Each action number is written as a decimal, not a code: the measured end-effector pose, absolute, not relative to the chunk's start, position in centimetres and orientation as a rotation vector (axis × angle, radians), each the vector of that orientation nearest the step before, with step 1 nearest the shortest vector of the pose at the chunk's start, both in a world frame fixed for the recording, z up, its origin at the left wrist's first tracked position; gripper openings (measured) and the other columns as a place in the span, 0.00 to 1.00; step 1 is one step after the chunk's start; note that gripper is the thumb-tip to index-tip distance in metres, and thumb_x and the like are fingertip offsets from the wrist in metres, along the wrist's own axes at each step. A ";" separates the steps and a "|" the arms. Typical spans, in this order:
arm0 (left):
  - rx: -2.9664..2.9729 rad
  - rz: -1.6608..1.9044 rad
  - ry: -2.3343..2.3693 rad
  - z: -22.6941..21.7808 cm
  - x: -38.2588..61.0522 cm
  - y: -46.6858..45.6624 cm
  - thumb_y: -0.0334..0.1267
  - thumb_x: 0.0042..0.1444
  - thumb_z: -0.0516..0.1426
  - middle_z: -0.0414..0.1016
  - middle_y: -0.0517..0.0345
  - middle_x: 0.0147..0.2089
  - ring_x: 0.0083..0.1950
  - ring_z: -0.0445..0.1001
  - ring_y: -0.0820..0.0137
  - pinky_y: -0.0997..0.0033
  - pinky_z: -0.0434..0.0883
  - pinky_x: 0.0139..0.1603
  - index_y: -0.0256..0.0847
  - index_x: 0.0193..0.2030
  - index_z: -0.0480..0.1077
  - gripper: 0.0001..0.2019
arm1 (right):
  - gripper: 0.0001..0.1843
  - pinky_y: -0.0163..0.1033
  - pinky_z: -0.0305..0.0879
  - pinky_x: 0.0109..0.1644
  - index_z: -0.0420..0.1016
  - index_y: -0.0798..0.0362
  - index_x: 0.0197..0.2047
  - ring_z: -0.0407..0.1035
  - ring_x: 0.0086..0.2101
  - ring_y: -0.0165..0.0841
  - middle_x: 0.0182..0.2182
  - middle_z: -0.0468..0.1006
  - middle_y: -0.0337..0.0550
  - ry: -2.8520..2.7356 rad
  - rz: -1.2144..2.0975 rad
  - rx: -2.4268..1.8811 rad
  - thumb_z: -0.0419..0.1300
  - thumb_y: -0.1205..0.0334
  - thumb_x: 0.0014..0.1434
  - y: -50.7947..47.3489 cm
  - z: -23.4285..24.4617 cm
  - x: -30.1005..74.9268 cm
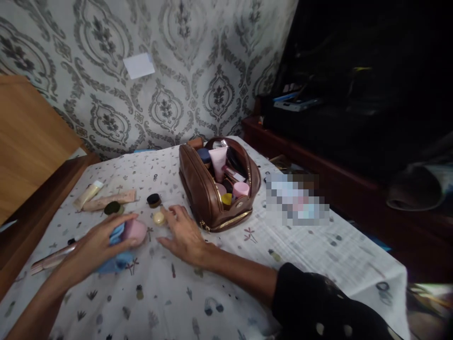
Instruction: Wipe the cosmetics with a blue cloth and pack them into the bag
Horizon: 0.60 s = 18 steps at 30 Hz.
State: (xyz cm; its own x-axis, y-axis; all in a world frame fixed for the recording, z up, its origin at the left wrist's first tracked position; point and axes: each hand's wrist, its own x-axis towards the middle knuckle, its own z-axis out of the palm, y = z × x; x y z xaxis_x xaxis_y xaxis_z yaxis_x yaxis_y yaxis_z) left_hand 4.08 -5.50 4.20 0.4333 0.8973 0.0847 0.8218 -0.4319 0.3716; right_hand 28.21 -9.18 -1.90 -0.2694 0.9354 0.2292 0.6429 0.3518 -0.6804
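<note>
Tablecloth (170,302): left hand (94,248) holds pink case (136,231).

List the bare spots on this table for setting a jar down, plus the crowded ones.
Free: the tablecloth near edge between both forearms; the strip behind the tubes to the wall; the newspaper right of the brown pouch. Crowded: between the left hand on the pink case, the right hand and the pouch, where a cream jar and a black-lidded jar sit.

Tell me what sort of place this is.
Most likely a room in a home, perhaps a bedroom: damask wallpaper behind, a table under a printed tablecloth, and an open brown cosmetics bag packed with tubes and jars. The left hand holds a pink case; the right hand lies flat beside it.
</note>
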 end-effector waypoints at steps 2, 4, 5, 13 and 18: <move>2.436 0.397 1.439 3.8 4.7 -7.1 0.57 0.56 0.59 0.78 0.55 0.56 0.55 0.77 0.55 0.62 0.75 0.53 0.50 0.57 0.72 0.25 | 0.37 0.51 0.66 0.58 0.60 0.53 0.65 0.59 0.60 0.46 0.59 0.63 0.55 -2.071 0.625 -1.168 0.66 0.55 0.56 -10.6 -2.0 28.6; 2.450 0.377 1.380 3.6 5.7 -8.3 0.56 0.56 0.59 0.78 0.55 0.54 0.54 0.77 0.57 0.63 0.75 0.53 0.50 0.57 0.71 0.24 | 0.41 0.49 0.66 0.60 0.58 0.54 0.67 0.61 0.59 0.44 0.59 0.65 0.54 -2.082 0.734 -0.967 0.68 0.52 0.55 -11.8 -2.2 28.8; 2.453 0.361 1.358 3.5 6.3 -8.8 0.55 0.56 0.59 0.78 0.55 0.53 0.54 0.78 0.58 0.63 0.75 0.52 0.50 0.57 0.71 0.24 | 0.43 0.48 0.66 0.60 0.57 0.55 0.68 0.63 0.58 0.43 0.58 0.66 0.54 -2.059 0.807 -0.914 0.68 0.52 0.55 -12.2 -2.4 28.9; 2.359 0.300 1.323 2.9 10.0 -10.1 0.51 0.55 0.62 0.79 0.55 0.52 0.51 0.78 0.59 0.62 0.75 0.51 0.47 0.54 0.72 0.21 | 0.36 0.47 0.68 0.56 0.68 0.60 0.61 0.71 0.49 0.42 0.50 0.74 0.53 -1.848 1.077 -1.067 0.71 0.56 0.52 -12.5 -3.3 29.0; 2.335 0.404 1.381 2.7 10.3 -9.7 0.51 0.63 0.53 0.81 0.55 0.46 0.46 0.79 0.62 0.66 0.75 0.47 0.44 0.48 0.74 0.16 | 0.37 0.47 0.68 0.57 0.68 0.59 0.61 0.71 0.50 0.43 0.50 0.73 0.52 -1.918 1.061 -1.017 0.73 0.60 0.49 -12.5 -3.5 28.8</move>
